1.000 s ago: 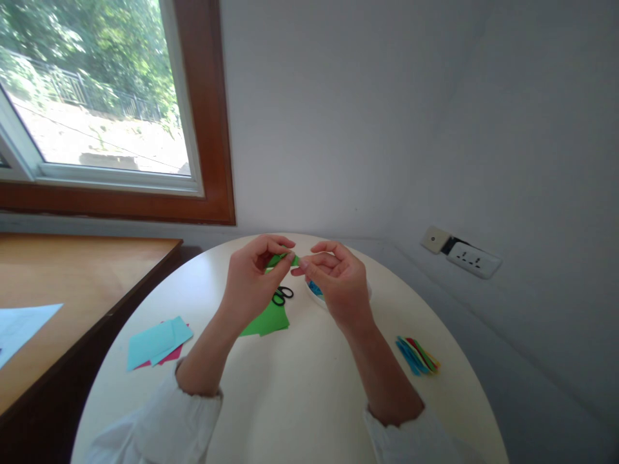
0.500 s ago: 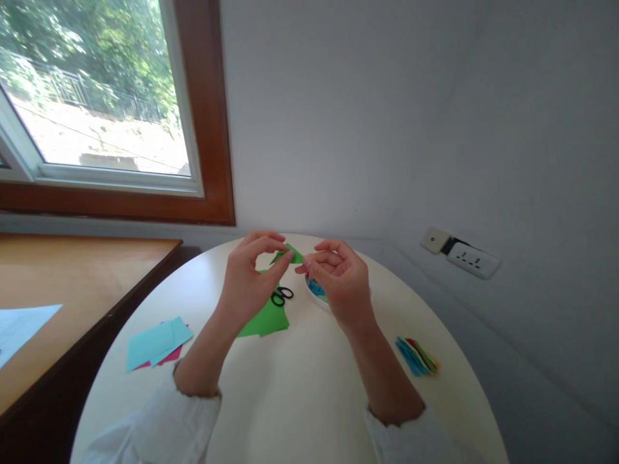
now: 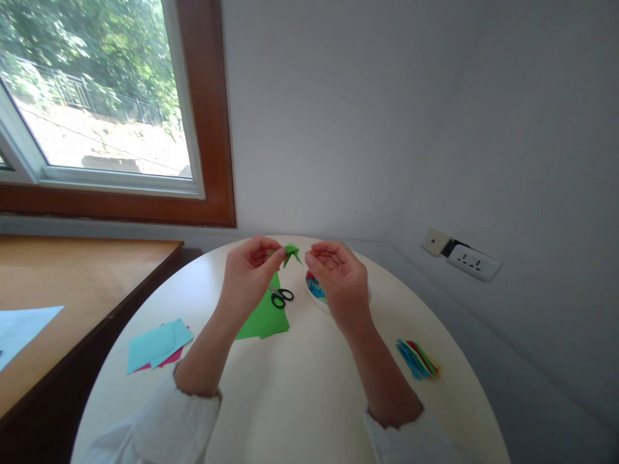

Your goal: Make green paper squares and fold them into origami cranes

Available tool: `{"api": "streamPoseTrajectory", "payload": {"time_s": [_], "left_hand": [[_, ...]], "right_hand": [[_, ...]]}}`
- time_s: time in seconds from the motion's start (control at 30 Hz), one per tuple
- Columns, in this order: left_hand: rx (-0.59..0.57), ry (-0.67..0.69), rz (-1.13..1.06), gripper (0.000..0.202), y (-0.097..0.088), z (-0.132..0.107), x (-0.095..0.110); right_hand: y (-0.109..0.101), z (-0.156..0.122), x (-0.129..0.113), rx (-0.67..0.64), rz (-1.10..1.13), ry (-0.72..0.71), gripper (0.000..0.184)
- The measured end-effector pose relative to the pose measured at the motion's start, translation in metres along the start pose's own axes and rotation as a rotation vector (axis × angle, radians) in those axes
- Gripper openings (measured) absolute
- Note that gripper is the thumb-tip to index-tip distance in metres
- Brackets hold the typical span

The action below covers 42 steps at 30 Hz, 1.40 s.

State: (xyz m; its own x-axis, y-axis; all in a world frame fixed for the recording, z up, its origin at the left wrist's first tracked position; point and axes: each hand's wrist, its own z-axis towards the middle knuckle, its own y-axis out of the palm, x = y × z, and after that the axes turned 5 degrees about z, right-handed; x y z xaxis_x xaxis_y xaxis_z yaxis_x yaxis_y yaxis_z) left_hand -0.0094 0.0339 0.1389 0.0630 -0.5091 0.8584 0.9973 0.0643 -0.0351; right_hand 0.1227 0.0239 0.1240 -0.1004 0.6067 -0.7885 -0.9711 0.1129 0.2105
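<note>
A small folded green paper piece is pinched between the thumb and fingers of my left hand, held above the round white table. Just to its right, my right hand has its fingers curled, close to the paper but apart from it, with nothing visible in it. Below my hands lie a green paper sheet, black-handled scissors and a small white dish with coloured bits in it.
A stack of blue and pink paper lies at the table's left. Several coloured paper strips lie at the right. A wooden desk with a pale sheet stands to the left under a window. A wall socket is at the right.
My right hand has let go of the green paper piece and drawn slightly right. My left hand keeps the pinch; the piece now stands out more unfolded.
</note>
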Motion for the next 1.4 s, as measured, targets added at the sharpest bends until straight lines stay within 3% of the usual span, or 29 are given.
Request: {"api": "streamPoseTrajectory", "payload": {"time_s": [0.17, 0.3, 0.53, 0.63, 0.93, 1.4], "left_hand": [[-0.049, -0.071, -0.193, 0.01, 0.001, 0.002, -0.003], [-0.125, -0.184, -0.353, 0.012, 0.003, 0.001, -0.005], [-0.272, -0.3, -0.455, 0.02, 0.005, -0.001, -0.005], [-0.312, -0.274, -0.351, 0.022, 0.005, -0.001, -0.006], [-0.175, 0.008, -0.067, 0.023, -0.007, 0.004, -0.004], [-0.143, 0.057, 0.006, 0.008, -0.007, 0.001, 0.0]], "right_hand": [[-0.003, 0.001, 0.007, -0.05, -0.076, -0.073, 0.021], [-0.001, 0.0, 0.01, -0.133, -0.012, -0.073, 0.026], [0.002, -0.002, 0.006, -0.134, 0.08, -0.027, 0.011], [0.001, 0.0, 0.006, -0.111, 0.053, -0.026, 0.009], [-0.002, 0.003, 0.01, -0.065, -0.043, -0.008, 0.01], [-0.002, 0.002, 0.015, -0.126, -0.012, -0.068, 0.011]]}}
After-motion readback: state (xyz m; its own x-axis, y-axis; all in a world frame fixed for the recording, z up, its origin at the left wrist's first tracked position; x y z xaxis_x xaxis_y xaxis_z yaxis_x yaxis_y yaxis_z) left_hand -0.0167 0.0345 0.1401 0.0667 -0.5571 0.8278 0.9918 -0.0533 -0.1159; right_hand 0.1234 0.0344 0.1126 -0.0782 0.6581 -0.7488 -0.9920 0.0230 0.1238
